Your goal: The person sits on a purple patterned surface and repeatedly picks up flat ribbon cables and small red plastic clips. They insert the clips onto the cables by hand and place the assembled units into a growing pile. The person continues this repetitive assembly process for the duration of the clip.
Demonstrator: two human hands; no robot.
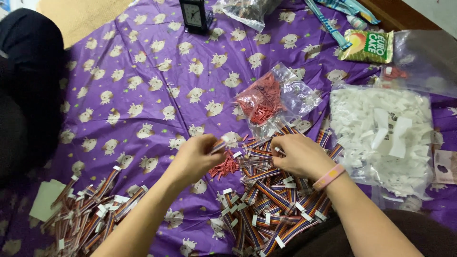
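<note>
My left hand [195, 157] pinches one small clear packet of striped ribbon cable [219, 145] in a closed grip, just left of the heaped pile of like packets [273, 204]. My right hand [297, 154] rests curled on that pile; its grip I cannot tell. Loose red pieces [224, 167] lie between my hands; a clear bag of red pieces [262, 102] lies beyond the pile, a bag of white scraps [381, 128] right of it. Open purple patterned cloth [143, 71] stretches far left.

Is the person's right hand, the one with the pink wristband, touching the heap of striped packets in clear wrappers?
Touching. The head view shows the right hand resting palm-down on the heap of striped packets, fingers pressed into its top, no gap visible.
</note>
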